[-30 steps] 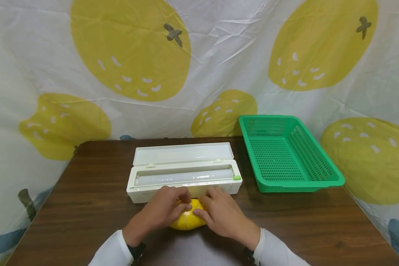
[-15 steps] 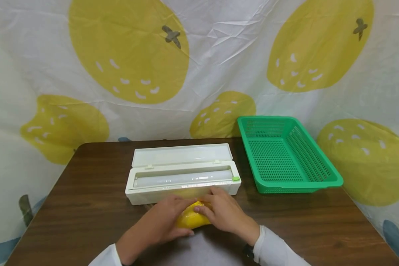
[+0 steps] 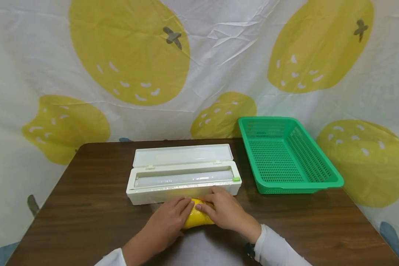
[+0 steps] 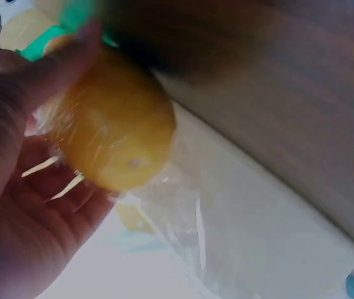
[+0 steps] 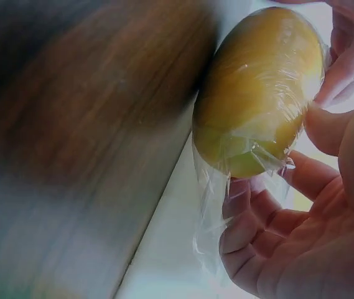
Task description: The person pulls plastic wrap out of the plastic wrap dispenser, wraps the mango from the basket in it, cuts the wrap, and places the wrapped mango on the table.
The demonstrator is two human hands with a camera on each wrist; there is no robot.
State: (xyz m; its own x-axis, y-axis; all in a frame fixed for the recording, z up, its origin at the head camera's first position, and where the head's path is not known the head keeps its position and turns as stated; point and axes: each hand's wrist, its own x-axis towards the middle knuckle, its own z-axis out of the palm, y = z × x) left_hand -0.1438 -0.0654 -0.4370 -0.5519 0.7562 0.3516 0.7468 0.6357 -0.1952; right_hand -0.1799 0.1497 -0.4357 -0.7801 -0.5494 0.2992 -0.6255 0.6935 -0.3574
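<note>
A yellow oval fruit (image 3: 198,215), wrapped in clear cling film, is between both hands in front of a white cling film dispenser (image 3: 183,192). Its skin looks smooth, with a greenish end in the right wrist view. My left hand (image 3: 167,221) holds the fruit's left side, thumb across it in the left wrist view. On the other side my right hand (image 3: 224,210) grips it, with the thumb on the fruit (image 5: 260,87) and the fingers at the film. Loose cling film (image 4: 189,224) stretches from the fruit toward the dispenser. The dispenser's lid (image 3: 183,155) stands raised, showing the roll (image 3: 186,178).
A green plastic basket (image 3: 300,184) stands at the right rear of the dark wooden table (image 3: 86,207). A lemon-printed cloth (image 3: 219,66) hangs behind. On the dispenser's right end is a small green slider (image 3: 236,179).
The fruit has shifted slightly right. My left hand let its thumb drop low at the near side, then came back over the fruit's left side. My right hand stays on its right.
</note>
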